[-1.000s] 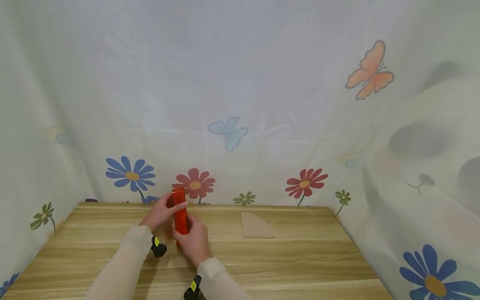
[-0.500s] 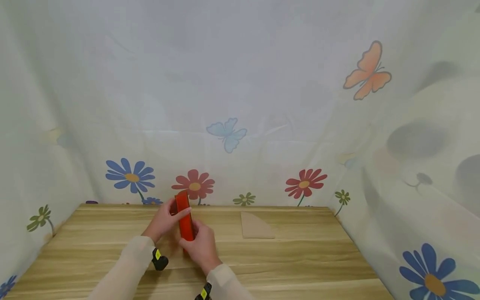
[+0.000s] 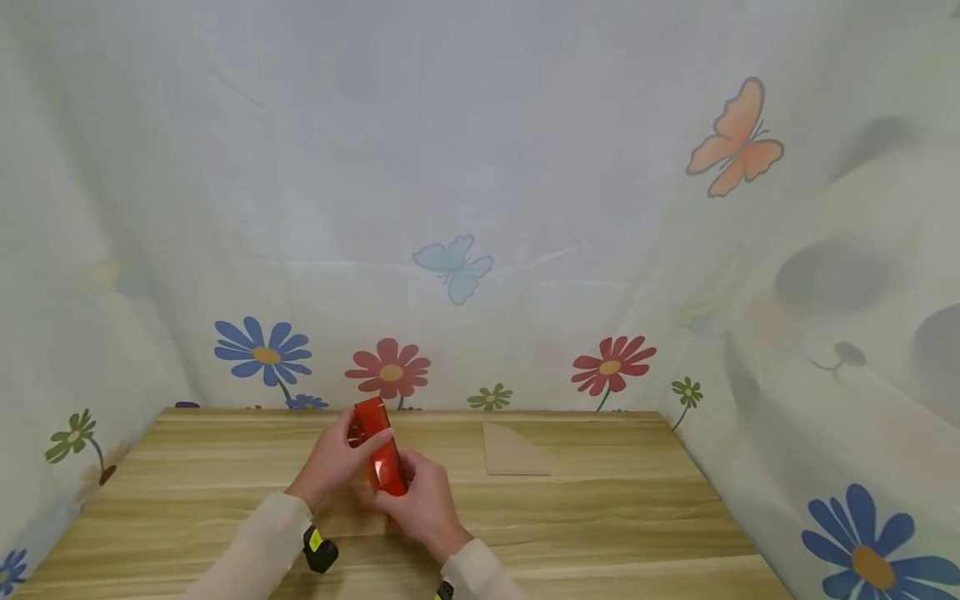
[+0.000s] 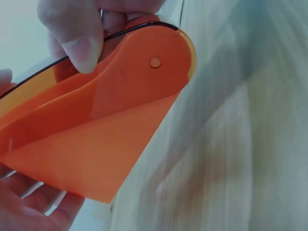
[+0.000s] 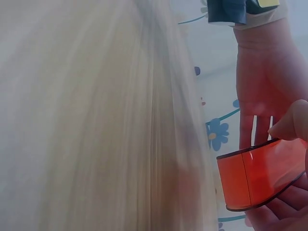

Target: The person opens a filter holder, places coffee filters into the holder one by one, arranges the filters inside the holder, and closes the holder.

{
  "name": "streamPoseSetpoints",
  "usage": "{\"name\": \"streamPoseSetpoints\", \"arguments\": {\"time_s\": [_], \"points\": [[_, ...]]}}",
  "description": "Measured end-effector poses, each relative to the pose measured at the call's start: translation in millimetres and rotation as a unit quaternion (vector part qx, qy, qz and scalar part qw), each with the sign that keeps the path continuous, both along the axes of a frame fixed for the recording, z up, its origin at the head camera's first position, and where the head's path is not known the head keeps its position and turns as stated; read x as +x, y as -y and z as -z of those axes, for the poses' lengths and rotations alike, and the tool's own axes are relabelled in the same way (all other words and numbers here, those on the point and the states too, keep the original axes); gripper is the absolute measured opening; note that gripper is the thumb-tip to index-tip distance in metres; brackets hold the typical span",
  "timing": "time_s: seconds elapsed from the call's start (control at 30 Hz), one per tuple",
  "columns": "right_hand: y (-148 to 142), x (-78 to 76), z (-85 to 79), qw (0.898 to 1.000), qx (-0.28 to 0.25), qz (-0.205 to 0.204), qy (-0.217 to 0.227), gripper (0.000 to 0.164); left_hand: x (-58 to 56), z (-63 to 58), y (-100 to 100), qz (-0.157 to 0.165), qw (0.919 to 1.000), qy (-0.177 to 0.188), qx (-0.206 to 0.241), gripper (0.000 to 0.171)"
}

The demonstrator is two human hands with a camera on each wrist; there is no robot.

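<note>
Cardboard piece: a tan quarter-circle piece (image 3: 513,452) lies flat to the right of the right hand and farther out, well apart from it.
Tabletop: wood-grain tabletop (image 3: 600,525) beneath both hands, reaching well to either side of them.
Backdrop: pale sheet (image 3: 525,133) beyond the hands; a printed red flower (image 3: 388,372) shows just past the held object's far end, a blue flower (image 3: 264,356) beyond and left of the left hand.
Covered parts: left thumb crosses the object's front; right hand masks its near end. Contact between its lower edge and the tabletop: cannot tell.
Red-orange object (image 3: 384,458): between the two hands, tilted, far end leaning left; rounded end, black edging, small round stud (image 4: 155,62) on one side.
Left hand (image 3: 335,457): grasping the far part from the left, thumb on the front, other fingers partly hidden behind.
Right hand (image 3: 426,505): grasping the near end from the right, thumb pointing left, fingers bent around the side.
Forearms: pale sleeves (image 3: 255,542) converge forward; left wrist carries a black camera (image 3: 320,552).
</note>
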State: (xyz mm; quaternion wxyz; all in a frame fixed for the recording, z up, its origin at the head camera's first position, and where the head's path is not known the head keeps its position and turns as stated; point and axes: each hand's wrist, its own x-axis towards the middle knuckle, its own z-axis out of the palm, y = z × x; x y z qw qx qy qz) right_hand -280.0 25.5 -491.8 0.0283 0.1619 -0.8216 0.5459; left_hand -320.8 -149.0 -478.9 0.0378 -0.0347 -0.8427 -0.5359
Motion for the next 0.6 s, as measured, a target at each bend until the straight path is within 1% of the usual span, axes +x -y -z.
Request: {"name": "streamPoseSetpoints", "arguments": {"time_s": [0.1,0.27,0.6], "points": [[-5.4,4.2,-1.2,1.0,0.005,-0.003,-0.004,0.043,6.0,-0.3,-4.3,-0.003,1.0,-0.008,0.002,0.077],[-13.7,12.1,-1.4,1.0,0.007,-0.01,-0.003,0.046,15.8,1.0,-10.8,-0.006,1.0,-0.004,0.006,0.074],[-26.9,24.6,-0.1,0.999,0.033,-0.011,0.01,0.049,28.2,5.1,-20.9,0.001,0.9999,-0.001,0.014,0.072]]}}
